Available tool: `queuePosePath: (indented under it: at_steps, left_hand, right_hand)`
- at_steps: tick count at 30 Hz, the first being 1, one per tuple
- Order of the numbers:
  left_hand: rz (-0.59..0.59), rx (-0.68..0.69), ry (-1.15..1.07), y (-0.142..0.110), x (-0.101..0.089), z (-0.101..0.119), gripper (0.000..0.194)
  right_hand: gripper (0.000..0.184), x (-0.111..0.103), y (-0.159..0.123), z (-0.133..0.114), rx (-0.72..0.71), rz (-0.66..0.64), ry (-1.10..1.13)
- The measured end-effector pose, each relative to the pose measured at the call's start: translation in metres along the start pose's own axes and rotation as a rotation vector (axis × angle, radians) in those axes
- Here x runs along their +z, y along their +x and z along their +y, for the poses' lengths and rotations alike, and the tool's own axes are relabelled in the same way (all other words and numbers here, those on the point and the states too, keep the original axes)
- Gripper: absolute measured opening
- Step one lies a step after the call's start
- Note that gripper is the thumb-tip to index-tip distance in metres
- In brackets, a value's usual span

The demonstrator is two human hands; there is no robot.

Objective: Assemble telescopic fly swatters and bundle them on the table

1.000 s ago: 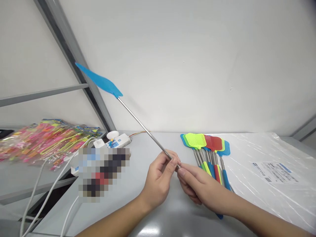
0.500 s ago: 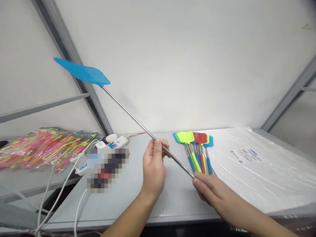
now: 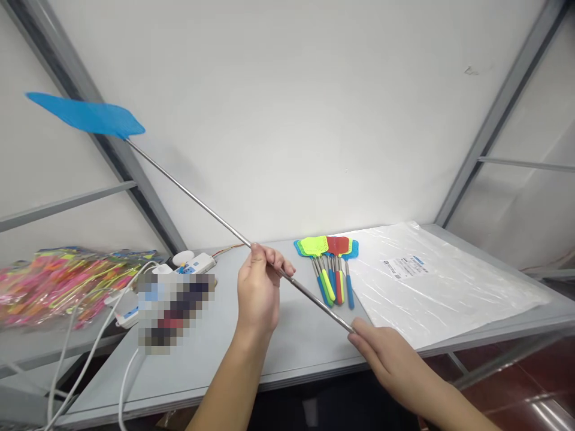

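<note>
I hold a fly swatter with a blue mesh head (image 3: 85, 115) and a long telescopic metal rod (image 3: 197, 206), stretched out up and to the left. My left hand (image 3: 259, 287) is closed round the rod near its middle. My right hand (image 3: 381, 356) grips the rod's lower end, the handle hidden in the fist. A bundle of collapsed swatters (image 3: 330, 266) with green, red and blue heads lies on the grey table (image 3: 291, 347), just beyond the rod.
Clear plastic bags with a label (image 3: 431, 281) lie flat at the right. A white power strip (image 3: 193, 263) with cables and a pile of pink and yellow packaged items (image 3: 58, 281) sit at the left. Grey metal frame bars run along the wall.
The rod has grown much longer: my hands moved apart, the right pulling back toward me, and the blue head travelled up and to the left. The view shifted right.
</note>
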State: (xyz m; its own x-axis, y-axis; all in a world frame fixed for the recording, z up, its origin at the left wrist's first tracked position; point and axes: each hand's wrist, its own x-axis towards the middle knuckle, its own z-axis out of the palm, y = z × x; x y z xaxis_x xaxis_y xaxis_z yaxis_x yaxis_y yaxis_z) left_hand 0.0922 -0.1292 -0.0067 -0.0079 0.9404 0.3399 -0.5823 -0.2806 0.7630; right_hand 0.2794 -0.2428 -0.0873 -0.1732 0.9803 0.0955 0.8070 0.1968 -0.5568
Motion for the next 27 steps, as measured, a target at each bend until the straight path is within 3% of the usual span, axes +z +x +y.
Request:
queuePosePath:
  at_steps: [4, 8, 10, 17, 21, 27]
  left_hand:
    - [-0.034, 0.0, -0.019, -0.017, 0.014, -0.019, 0.036]
    - [-0.176, -0.186, 0.05, -0.049, 0.02, -0.046, 0.035]
    - [-0.191, -0.203, 0.049, -0.057, 0.018, -0.052, 0.035]
    - [-0.15, -0.111, 0.11, -0.051, 0.025, -0.037, 0.037]
    - [-0.154, -0.16, 0.095, -0.044, 0.029, -0.036, 0.039]
    - [-0.196, -0.2, 0.103, -0.037, 0.009, -0.035, 0.036]
  right_hand:
    - [0.031, -0.003, -0.003, 0.012, 0.034, 0.049, 0.023]
    - [0.028, -0.003, 0.007, 0.016, 0.015, 0.124, 0.028]
    - [0.026, -0.004, 0.01, 0.014, -0.004, 0.14, 0.018]
    - [0.026, -0.004, 0.007, -0.002, -0.018, 0.142, 0.084]
    - [0.029, 0.001, 0.002, -0.005, 0.017, 0.123, 0.196]
    - [0.028, 0.014, -0.006, -0.001, 0.087, 0.078, 0.261]
